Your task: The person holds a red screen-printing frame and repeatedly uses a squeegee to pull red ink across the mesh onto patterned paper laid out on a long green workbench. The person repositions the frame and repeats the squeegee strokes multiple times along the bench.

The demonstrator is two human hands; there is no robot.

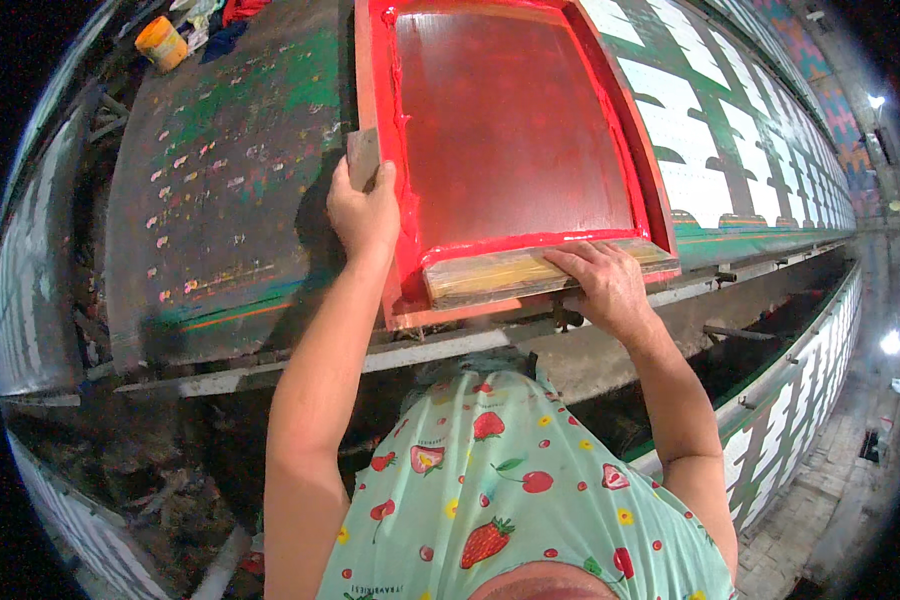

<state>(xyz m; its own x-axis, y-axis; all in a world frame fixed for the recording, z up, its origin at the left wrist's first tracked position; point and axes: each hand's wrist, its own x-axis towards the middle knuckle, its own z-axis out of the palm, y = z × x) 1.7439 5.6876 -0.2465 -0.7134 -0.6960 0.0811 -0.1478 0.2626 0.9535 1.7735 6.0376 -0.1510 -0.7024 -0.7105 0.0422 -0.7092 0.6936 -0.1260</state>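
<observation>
A screen printing frame [630,115] lies on the long table in front of me, its inner edges thick with red ink. Dark red film covers its mesh [510,130]. Across the near end of the mesh rests a wide wooden squeegee [485,281], a line of bright red ink along its far edge. My right hand [610,285] is closed over the squeegee's right part, fingers on top; its thumb is hidden. At the frame's left side my left hand [365,212] grips a small wooden block [363,157] that stands up at the rim.
Right of the frame, white printed pieces [685,150] lie in rows on the green table. The dark tabletop [240,180] on the left is spotted with paint. An orange bucket [162,43] and rags [202,22] are at the far left. A metal rail [420,352] runs along the near edge.
</observation>
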